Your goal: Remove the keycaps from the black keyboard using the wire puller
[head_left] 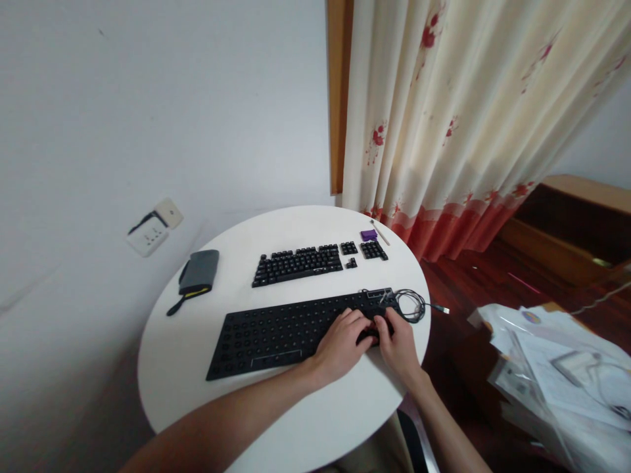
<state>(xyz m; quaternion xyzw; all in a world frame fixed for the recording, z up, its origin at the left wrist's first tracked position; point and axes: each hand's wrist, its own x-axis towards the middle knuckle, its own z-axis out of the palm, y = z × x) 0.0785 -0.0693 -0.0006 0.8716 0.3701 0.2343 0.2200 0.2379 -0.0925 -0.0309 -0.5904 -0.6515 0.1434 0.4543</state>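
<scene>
A black keyboard base [276, 335], its keycaps off, lies slightly tilted across the near half of the round white table. My left hand [342, 341] rests over its right part, fingers curled down and thumb bent in toward them. Close beside it, my right hand [398, 345] is closed, thumb and forefinger bent together over the number-pad end. Whatever sits between the fingertips of either hand is hidden. A small thin wire piece [386, 299] shows just beyond the right fingertips. Farther back, black keycaps [298, 264] stand grouped in keyboard order, with a number-pad block [373, 250] at the right.
The coiled black USB cable [417, 304] hangs its plug over the table's right edge. A purple cloth [369, 234] and a thin brush [380, 234] lie at the back. On the left sits a grey pouch [199, 272]. Plastic-wrapped papers [566, 374] are at the lower right.
</scene>
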